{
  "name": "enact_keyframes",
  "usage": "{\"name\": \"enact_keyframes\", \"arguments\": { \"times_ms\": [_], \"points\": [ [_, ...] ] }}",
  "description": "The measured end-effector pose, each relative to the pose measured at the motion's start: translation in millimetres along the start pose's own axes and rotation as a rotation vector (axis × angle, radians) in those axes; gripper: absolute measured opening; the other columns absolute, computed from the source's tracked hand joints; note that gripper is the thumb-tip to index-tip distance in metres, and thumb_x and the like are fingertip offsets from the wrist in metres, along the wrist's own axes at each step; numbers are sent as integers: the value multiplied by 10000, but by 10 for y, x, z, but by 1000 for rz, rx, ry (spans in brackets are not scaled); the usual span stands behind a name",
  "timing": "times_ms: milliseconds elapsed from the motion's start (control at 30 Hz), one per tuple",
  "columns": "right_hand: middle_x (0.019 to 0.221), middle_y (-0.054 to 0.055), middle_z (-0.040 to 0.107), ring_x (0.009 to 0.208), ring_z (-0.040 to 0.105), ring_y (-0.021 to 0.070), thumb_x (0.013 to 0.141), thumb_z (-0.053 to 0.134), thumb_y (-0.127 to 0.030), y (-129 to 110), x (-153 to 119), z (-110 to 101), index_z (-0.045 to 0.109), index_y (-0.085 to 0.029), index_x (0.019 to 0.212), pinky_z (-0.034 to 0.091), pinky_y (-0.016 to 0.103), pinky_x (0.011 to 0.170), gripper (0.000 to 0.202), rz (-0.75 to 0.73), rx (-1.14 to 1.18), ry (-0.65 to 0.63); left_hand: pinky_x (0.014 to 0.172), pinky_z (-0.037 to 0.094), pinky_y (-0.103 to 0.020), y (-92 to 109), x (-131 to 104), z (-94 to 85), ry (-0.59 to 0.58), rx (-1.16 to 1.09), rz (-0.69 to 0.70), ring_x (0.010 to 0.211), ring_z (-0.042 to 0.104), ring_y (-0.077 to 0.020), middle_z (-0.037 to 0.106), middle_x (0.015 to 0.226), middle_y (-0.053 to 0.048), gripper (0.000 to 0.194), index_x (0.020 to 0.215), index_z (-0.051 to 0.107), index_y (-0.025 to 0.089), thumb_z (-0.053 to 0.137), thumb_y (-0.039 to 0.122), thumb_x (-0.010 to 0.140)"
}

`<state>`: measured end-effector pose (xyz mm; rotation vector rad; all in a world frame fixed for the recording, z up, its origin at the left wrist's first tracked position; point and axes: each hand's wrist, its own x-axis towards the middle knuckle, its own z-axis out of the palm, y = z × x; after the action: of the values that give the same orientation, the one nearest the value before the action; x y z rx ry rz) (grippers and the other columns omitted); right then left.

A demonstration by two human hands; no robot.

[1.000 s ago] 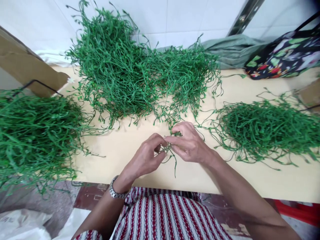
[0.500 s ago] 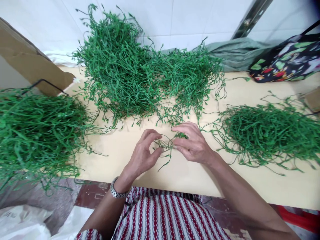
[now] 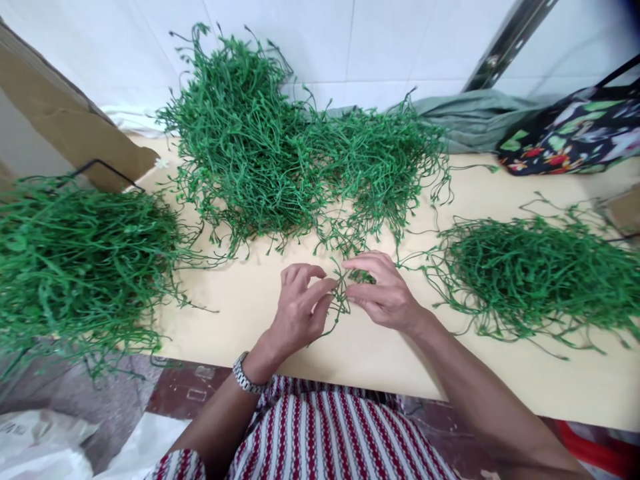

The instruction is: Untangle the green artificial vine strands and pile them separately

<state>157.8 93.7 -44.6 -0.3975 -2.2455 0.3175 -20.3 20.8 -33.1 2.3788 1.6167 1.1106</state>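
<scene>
Over the front of the table, thin green artificial stems (image 3: 341,298) with small bud-like tips hang between my two hands. My right hand (image 3: 383,291) pinches them from the right; part of the small bunch shows inside its curved fingers. From the left, my left hand (image 3: 303,303) has its fingers bent and their tips at the same stems. Its exact grip is partly hidden. Just beyond my hands lies a large heap of the same stems (image 3: 250,147), joined to a lower heap (image 3: 377,153) on its right.
More stems are piled at the left (image 3: 85,260) and at the right (image 3: 535,273) of the pale yellow table (image 3: 240,333). A cardboard box (image 3: 65,113) stands back left. A floral bag (image 3: 575,133) and a green cloth (image 3: 470,117) lie along the tiled wall.
My left hand has moved slightly right, bringing its fingertips in against the stems; before, its thumb and forefinger were apart around them. My right hand stays almost in place. The view has tilted slightly.
</scene>
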Motion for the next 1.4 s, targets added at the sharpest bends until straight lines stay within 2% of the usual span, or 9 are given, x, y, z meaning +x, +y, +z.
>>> {"name": "enact_keyframes", "arguments": {
  "times_ms": [167, 300, 433, 533, 633, 733, 933, 1133, 1400],
  "points": [
    [1114, 63, 538, 1044, 499, 222, 755, 578, -139, 12, 1, 15, 630, -214, 803, 406, 445, 897, 103, 37, -25, 26, 753, 382, -360, 32, 19, 24, -26, -98, -12, 828, 459, -182, 528, 836, -65, 88, 739, 517, 161, 492, 86, 778],
    [1234, 103, 460, 1131, 444, 267, 766, 586, -216, -21, 21, -9, 610, -218, 990, 367, 496, 930, 225, 75, -87, 91, 686, 399, -309, 47, 23, 17, -52, -272, -88, 729, 464, -153, 506, 711, -30, 135, 706, 462, 172, 442, 66, 787],
    [983, 91, 573, 909, 542, 211, 770, 544, -156, -105, 59, -94, 596, -200, 998, 455, 398, 767, 238, 109, -47, 223, 631, 402, -265, 28, 25, -7, -77, -423, -266, 643, 469, -124, 497, 652, -1, 133, 695, 465, 178, 439, 92, 793],
    [802, 59, 590, 739, 545, 160, 777, 508, -109, -171, 104, -153, 601, -171, 938, 459, 314, 644, 196, 130, 61, 146, 583, 391, -238, 20, 37, -20, -96, -547, -363, 601, 463, -109, 494, 629, 8, 124, 684, 486, 171, 459, 125, 796],
    [869, 90, 597, 810, 543, 177, 782, 518, -138, -226, 147, -182, 590, -138, 954, 466, 335, 696, 187, 148, 108, -35, 557, 382, -232, 33, 56, -17, -80, -650, -409, 583, 452, -106, 486, 607, 11, 126, 666, 496, 166, 486, 146, 790],
    [899, 100, 593, 845, 535, 184, 795, 529, -192, -264, 162, -190, 588, -135, 958, 467, 345, 722, 183, 208, 102, -93, 564, 384, -234, 56, 67, 3, -57, -685, -391, 593, 461, -107, 501, 623, 7, 109, 684, 507, 165, 497, 144, 790],
    [822, 68, 596, 800, 545, 158, 782, 528, -135, -289, 99, -160, 600, -164, 862, 465, 322, 700, 112, 203, 127, 48, 643, 414, -255, 85, 63, 40, -34, -693, -260, 687, 507, -124, 522, 712, -14, 62, 766, 523, 170, 501, 124, 800],
    [797, 56, 597, 755, 535, 148, 785, 522, -131, -267, 60, -115, 599, -166, 826, 439, 319, 673, 94, 171, 93, 7, 749, 434, -309, 96, 148, -66, 9, -675, -212, 832, 530, -168, 543, 823, -51, 83, 853, 554, 180, 487, 150, 814],
    [760, 44, 597, 745, 547, 142, 792, 501, -110, -257, 7, -28, 591, -167, 806, 444, 300, 668, 107, 158, 73, 42, 800, 404, -355, 123, 203, -113, -219, -589, -158, 863, 516, -188, 589, 834, -45, 107, 837, 540, 190, 507, 121, 763]
  ]
}}
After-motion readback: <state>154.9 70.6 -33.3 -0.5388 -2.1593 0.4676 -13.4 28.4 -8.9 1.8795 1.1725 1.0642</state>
